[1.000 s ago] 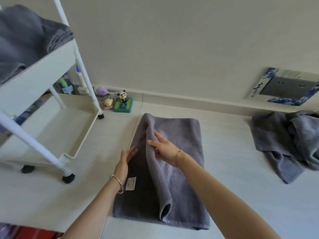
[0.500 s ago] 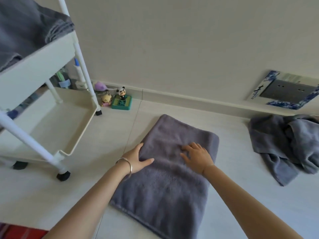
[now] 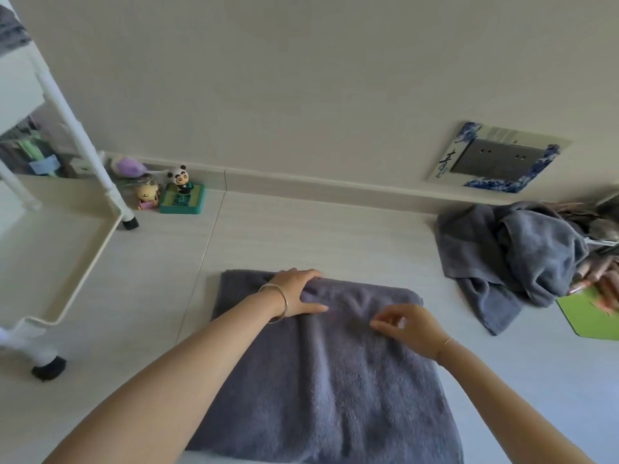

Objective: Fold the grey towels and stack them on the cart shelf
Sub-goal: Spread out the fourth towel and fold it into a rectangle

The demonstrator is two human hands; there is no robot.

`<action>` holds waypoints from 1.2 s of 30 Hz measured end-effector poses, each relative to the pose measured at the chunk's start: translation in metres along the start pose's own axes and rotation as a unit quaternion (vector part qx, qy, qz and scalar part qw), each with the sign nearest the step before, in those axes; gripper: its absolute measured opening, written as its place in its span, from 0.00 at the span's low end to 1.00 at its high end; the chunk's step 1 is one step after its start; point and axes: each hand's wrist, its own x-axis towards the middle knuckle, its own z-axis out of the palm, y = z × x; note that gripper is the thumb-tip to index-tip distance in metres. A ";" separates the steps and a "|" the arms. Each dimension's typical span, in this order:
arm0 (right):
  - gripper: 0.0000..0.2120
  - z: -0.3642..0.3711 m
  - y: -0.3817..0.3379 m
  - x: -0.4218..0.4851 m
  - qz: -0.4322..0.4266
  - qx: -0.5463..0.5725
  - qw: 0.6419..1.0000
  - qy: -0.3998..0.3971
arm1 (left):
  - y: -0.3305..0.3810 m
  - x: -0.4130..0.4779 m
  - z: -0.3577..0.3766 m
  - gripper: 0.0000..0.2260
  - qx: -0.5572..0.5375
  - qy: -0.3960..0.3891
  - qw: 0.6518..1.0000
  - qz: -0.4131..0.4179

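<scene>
Towel (image 3: 321, 380), grey, folded to a broad rectangle and lying flat on the pale floor (image 3: 301, 236) directly ahead, near edge cut off at the bottom of the view. Left hand (image 3: 296, 291) laid flat on the far left corner of it, fingers straight, thumb spread, bangle (image 3: 283, 304) at the wrist. Right hand (image 3: 408, 328) low over the far middle of the cloth, fingers loosely bent, tips at the pile; pinching the fabric or merely touching it, cannot tell. To the left, white cart (image 3: 85, 274) on black castors, lower shelf well apart from the towel's edge; scrap of grey cloth (image 3: 11, 28) just showing on the top shelf. Well off to the right, crumpled grey towels (image 3: 509, 256) heaped near the wall. By the skirting, just beside the cart's far leg, small panda figure (image 3: 181, 177) on a green base.
</scene>
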 end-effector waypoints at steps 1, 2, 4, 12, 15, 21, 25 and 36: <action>0.06 -0.004 0.008 0.007 -0.014 0.010 0.996 0.082 | -0.004 0.001 -0.005 0.28 0.028 0.019 0.999 0.003; 0.13 -0.008 0.016 0.014 -0.023 0.001 0.991 0.135 | -0.011 0.000 -0.011 0.26 0.055 0.029 0.998 0.000; 0.21 -0.012 0.032 0.026 0.009 -0.062 0.988 0.144 | -0.029 -0.002 -0.022 0.25 0.109 0.021 0.994 -0.024; 0.06 -0.039 0.052 0.027 0.022 0.146 0.976 0.158 | -0.045 -0.010 -0.064 0.09 -0.036 0.052 0.997 -0.051; 0.06 -0.039 0.057 0.036 0.081 0.222 0.957 0.169 | -0.042 -0.006 -0.063 0.09 -0.029 0.096 0.991 -0.086; 0.17 -0.010 0.069 0.043 0.183 0.299 0.914 0.205 | -0.055 -0.021 -0.025 0.23 0.020 0.183 0.958 -0.221; 0.23 -0.009 0.067 0.015 0.206 0.329 0.901 0.191 | -0.053 -0.054 -0.005 0.34 -0.027 0.191 0.949 -0.250; 0.21 0.011 0.060 -0.058 0.247 0.234 0.938 0.062 | -0.050 -0.138 0.032 0.13 -0.188 0.296 0.899 -0.263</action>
